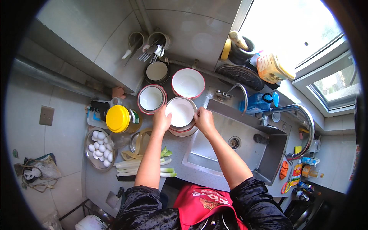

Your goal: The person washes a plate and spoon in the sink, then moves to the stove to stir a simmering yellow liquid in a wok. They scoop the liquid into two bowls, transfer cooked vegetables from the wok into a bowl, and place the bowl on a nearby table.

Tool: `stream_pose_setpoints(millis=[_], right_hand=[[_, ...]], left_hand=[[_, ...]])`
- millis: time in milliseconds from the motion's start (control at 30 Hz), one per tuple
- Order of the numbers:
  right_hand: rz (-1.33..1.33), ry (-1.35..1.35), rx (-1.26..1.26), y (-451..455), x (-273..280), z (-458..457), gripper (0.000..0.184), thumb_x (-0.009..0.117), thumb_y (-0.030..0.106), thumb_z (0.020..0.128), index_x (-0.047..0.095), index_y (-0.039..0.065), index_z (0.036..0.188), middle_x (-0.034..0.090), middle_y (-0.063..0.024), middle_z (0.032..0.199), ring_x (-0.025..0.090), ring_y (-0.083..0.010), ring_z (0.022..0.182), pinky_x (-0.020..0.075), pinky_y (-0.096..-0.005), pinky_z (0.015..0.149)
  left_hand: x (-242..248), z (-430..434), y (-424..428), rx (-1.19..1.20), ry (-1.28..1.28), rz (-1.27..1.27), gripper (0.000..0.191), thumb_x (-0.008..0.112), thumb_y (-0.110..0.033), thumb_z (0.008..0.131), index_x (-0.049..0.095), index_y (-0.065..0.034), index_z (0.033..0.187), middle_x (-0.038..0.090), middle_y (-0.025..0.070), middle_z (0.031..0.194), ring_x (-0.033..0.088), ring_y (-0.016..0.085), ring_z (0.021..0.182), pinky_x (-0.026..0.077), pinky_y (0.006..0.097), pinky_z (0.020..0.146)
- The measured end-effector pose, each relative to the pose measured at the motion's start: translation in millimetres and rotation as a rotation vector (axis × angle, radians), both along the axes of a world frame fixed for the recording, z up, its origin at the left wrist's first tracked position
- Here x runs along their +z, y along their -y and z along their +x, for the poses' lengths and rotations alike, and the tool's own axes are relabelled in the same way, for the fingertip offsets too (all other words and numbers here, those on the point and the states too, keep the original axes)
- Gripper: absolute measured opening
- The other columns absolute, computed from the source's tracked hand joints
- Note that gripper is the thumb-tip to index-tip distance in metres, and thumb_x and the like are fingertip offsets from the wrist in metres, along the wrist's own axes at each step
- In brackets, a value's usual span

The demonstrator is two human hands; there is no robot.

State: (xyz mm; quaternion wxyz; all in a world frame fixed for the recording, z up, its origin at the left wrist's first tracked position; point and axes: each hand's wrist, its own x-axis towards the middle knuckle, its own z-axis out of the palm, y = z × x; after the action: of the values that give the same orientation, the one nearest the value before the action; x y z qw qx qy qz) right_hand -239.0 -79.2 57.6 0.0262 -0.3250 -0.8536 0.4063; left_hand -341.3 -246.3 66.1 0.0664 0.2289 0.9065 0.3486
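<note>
My left hand (162,120) grips the left rim of a stack of white bowls (180,112), with the thumb over the edge. On the opposite rim, the fingers of my right hand (204,119) are closed. Under the top bowl, wider rims show, some edged in red; how many bowls are stacked is hidden. Behind it stands a large white bowl (188,82) with a red rim. Left of that is a second stack of bowls (150,98), close to my left hand. Farther back, a pale round bowl (156,71) sits inside a dark one.
A steel sink (212,146) with a curved faucet (244,95) lies right. On the left are a yellow-lidded jar (118,118), eggs in a metal bowl (89,156), leeks (143,169) and a cleaver (113,198). A stone mortar (243,53) stands on the windowsill.
</note>
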Motion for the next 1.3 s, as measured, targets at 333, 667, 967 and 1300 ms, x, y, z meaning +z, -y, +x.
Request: stream_pose_setpoints(millis=[333, 667, 967, 1300], right_hand=[[-0.085, -0.183, -0.001, 2.9, 24.6, 18.1, 0.014, 0.052, 0.009, 0.085, 0.043, -0.002, 0.085, 0.059, -0.0196, 0.062, 0.061, -0.034, 0.056, 0.0484, -0.0429, 0.054], [-0.887, -0.28, -0.337, -30.4, 44.1, 159.0, 0.012, 0.057, 0.008, 0.087, 0.055, -0.003, 0.093, 0.057, -0.0052, 0.065, 0.051, -0.0092, 0.047, 0.0418, -0.0221, 0.042], [-2.134, -0.342, -0.689, 3.1, 26.4, 250.8, 0.02, 0.053, 0.006, 0.09, 0.049, -0.009, 0.104, 0.05, -0.004, 0.068, 0.043, -0.0014, 0.045, 0.0386, -0.0111, 0.037], [-1.692, -0.379, -0.737, 31.2, 64.3, 292.2, 0.016, 0.057, 0.011, 0.089, 0.058, -0.001, 0.1, 0.057, -0.0053, 0.076, 0.045, -0.0026, 0.051, 0.0355, -0.0118, 0.044]], left_hand=[[80.4, -28.5, 28.5, 0.199, 0.184, 0.525, 0.024, 0.062, -0.011, 0.082, 0.059, 0.0015, 0.102, 0.066, 0.0088, 0.085, 0.061, 0.014, 0.071, 0.049, 0.0273, 0.059], [47.4, -13.7, 20.5, 0.068, 0.026, 0.121, 0.028, 0.062, -0.012, 0.075, 0.058, 0.0027, 0.099, 0.062, 0.0247, 0.092, 0.06, 0.041, 0.088, 0.048, 0.0417, 0.077], [-19.0, -1.5, 3.9, -0.038, -0.137, -0.088, 0.023, 0.064, -0.008, 0.068, 0.057, 0.005, 0.086, 0.059, 0.0238, 0.088, 0.057, 0.041, 0.084, 0.045, 0.0467, 0.076], [-53.6, -18.8, 10.1, -0.08, -0.253, -0.201, 0.048, 0.066, -0.007, 0.072, 0.05, 0.0059, 0.116, 0.057, 0.0272, 0.109, 0.056, 0.04, 0.101, 0.042, 0.0424, 0.09]])
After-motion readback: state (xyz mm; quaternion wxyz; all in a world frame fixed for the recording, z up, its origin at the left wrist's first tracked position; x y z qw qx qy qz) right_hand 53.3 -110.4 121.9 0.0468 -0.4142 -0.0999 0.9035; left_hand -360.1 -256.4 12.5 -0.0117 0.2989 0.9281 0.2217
